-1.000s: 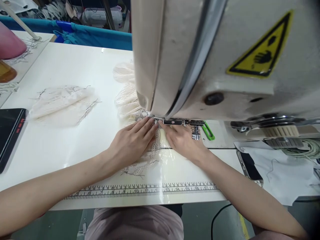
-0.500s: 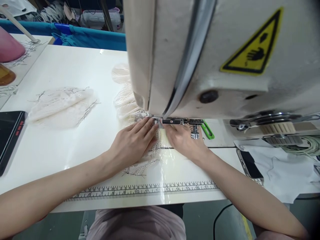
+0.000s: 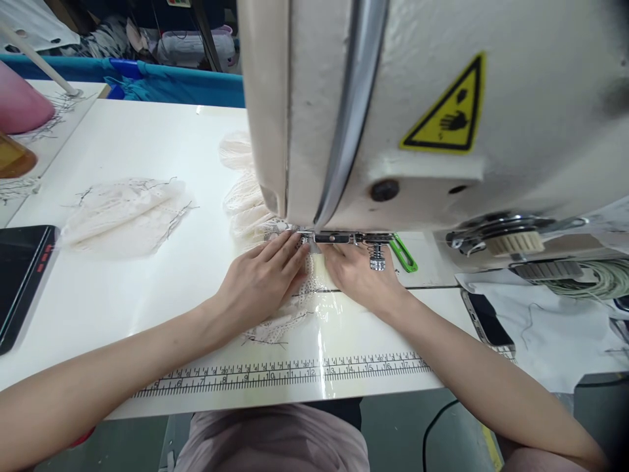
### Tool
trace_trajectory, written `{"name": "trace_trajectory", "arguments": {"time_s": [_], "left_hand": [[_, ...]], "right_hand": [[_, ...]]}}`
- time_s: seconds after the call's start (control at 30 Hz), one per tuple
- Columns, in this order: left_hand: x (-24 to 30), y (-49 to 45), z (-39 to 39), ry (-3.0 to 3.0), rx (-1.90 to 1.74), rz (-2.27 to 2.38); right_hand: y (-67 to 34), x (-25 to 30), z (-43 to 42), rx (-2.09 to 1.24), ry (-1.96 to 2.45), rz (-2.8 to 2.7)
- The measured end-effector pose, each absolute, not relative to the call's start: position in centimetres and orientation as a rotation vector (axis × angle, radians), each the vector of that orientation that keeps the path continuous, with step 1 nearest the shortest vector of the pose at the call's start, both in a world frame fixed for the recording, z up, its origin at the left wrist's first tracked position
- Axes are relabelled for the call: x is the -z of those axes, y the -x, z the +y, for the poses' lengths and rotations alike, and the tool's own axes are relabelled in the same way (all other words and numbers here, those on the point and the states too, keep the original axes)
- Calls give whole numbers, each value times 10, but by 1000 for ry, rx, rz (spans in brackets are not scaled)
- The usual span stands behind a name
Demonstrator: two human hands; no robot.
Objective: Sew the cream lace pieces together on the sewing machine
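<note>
My left hand (image 3: 263,272) lies flat on cream lace fabric (image 3: 287,321), fingers stretched toward the sewing machine's needle area. They press on the cloth rather than grip it. Gathered lace (image 3: 243,200) continues beyond the fingertips, partly behind the machine head (image 3: 314,98). On the other side of the presser foot area, my right hand (image 3: 361,272) rests palm down on the machine bed. Its fingers reach forward under a metal attachment (image 3: 339,237), which covers part of them; those I can make out look extended. The needle itself is hidden.
A separate lace piece (image 3: 128,216) with loose threads lies left, near a black device (image 3: 22,282). To the right are a green thread snipper or clip (image 3: 403,254), a phone (image 3: 488,319) and white cloth (image 3: 555,334). A printed ruler (image 3: 285,375) runs along the front edge.
The view has shifted slightly, so the machine head appears a little further left and its warning label lower. Both hands and the lace stay almost in place.
</note>
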State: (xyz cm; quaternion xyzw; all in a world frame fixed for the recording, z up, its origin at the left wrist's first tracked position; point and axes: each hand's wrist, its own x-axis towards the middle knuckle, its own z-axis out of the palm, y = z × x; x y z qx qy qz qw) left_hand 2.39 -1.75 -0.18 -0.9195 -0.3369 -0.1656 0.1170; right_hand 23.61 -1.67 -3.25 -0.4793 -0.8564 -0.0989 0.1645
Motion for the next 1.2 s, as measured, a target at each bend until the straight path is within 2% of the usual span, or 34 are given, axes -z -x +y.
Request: {"name": "trace_trajectory", "arguments": {"time_s": [0.2, 0.37, 0.5, 0.63, 0.77, 0.97, 1.07, 1.2], "left_hand": [[5, -24, -17, 2672, 528, -949], [-24, -16, -20, 2763, 591, -950], [-47, 0, -37, 2929, 512, -560], [-34, 21, -64, 2798, 283, -255], [-20, 29, -77, 2781, 329, -367], [-45, 21, -61, 2830, 497, -1101], [-51, 14, -43, 2966, 435, -1094], [-35, 2, -24, 3140, 286, -842]], "right_hand": [[-234, 18, -22, 506, 1333, -2457], [-236, 4, -22, 534, 1149, -2446], [-237, 1, -20, 408, 858, -2538], [-236, 6, -17, 155, 672, -2619], [-238, 9, -18, 46, 630, -2605], [-240, 5, -18, -12, 552, -2583], [-240, 3, -17, 76, 557, -2579], [-242, 2, -16, 104, 498, -2572]]}}
